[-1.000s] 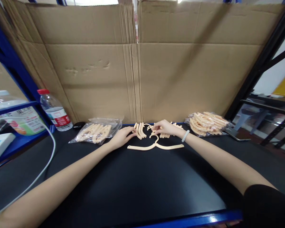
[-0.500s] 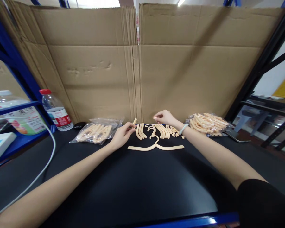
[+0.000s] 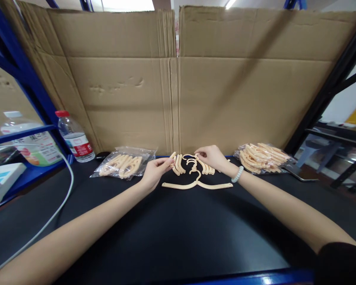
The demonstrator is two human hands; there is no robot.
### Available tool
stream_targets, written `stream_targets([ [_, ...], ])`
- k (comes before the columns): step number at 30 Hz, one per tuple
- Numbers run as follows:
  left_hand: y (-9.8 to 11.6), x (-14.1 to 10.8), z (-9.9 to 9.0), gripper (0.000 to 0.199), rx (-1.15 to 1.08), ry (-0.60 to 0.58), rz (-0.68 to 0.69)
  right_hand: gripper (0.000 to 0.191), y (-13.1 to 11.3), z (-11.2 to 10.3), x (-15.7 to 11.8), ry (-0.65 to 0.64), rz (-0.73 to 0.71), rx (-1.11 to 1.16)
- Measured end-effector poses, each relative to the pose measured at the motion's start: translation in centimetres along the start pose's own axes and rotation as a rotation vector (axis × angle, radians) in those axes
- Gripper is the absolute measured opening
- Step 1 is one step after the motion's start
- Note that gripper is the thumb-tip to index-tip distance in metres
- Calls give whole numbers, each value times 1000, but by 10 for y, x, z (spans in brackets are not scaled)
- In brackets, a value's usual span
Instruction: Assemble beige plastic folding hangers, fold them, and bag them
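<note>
My left hand (image 3: 157, 171) is closed in a pinch on a pale hanger arm (image 3: 173, 154), whose end sticks up past the fingertips. Beside it lies a row of curved hanger arms (image 3: 178, 164). My right hand (image 3: 214, 157) is pinched over the loose hanger hooks (image 3: 191, 161); what sits between its fingertips is too small to make out. Below that hand lies a second row of hanger arms (image 3: 208, 169), partly covered by it. Closer to me, an assembled hanger (image 3: 180, 186) rests flat with its hook pointing away.
Plastic bags of hanger parts lie left (image 3: 123, 164) and right (image 3: 262, 158) on the black table (image 3: 178, 233). A red-capped bottle (image 3: 77, 140) and a white cable (image 3: 68, 186) are at left, a phone-like flat object (image 3: 301, 173) at right. Cardboard (image 3: 130, 87) walls the back.
My right hand has come down and slightly right, its fingertips now at the hooks. The left hand has shifted right with the hanger arm. The whole view has shifted slightly.
</note>
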State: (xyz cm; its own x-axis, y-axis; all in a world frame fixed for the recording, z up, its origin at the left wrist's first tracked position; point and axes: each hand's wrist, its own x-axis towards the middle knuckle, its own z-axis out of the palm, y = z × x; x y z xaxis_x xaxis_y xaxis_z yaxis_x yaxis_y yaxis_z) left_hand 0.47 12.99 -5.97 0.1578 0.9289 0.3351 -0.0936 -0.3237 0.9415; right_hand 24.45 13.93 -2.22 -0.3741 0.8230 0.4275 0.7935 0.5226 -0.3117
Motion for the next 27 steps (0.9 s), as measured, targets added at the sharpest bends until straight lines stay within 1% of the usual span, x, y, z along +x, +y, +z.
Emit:
stream_targets([
  [2, 4, -4, 3, 37, -46, 6, -17, 26, 1, -6, -11, 92, 94, 199],
  [4, 9, -8, 7, 34, -80, 8, -29, 29, -1, -10, -24, 132, 169, 414],
  [6, 13, -14, 12, 37, -115, 13, -39, 35, -6, -12, -40, 133, 222, 595],
  [8, 17, -22, 19, 47, -155, 21, -48, 39, -12, -12, -55, 125, 265, 726],
  [10, 20, -30, 26, 56, -199, 8, -73, 34, -18, -9, -68, 93, 348, 923],
  [11, 21, -35, 30, 57, -221, -14, -96, 30, -20, -7, -73, 80, 405, 1051],
  [13, 21, -44, 37, 50, -256, -77, -149, 27, -23, 0, -82, 83, 522, 1313],
  [15, 20, -53, 43, 36, -251, -115, -174, 31, -25, 7, -88, 107, 584, 1471],
  [16, 18, -57, 45, 31, -231, -126, -177, 33, -26, 11, -91, 107, 589, 1507],
  [18, 14, -63, 47, 25, -167, -139, -171, 33, -28, 16, -95, 54, 572, 1528],
  [20, 11, -68, 48, 21, -100, -161, -172, 27, -32, 19, -98, -9, 542, 1507],
  [23, 8, -71, 49, 19, -62, -183, -164, 21, -38, 21, -102, -42, 511, 1467],
  [27, 8, -72, 51, 15, -25, -174, -82, 20, -43, 24, -105, -108, 471, 1447],
])
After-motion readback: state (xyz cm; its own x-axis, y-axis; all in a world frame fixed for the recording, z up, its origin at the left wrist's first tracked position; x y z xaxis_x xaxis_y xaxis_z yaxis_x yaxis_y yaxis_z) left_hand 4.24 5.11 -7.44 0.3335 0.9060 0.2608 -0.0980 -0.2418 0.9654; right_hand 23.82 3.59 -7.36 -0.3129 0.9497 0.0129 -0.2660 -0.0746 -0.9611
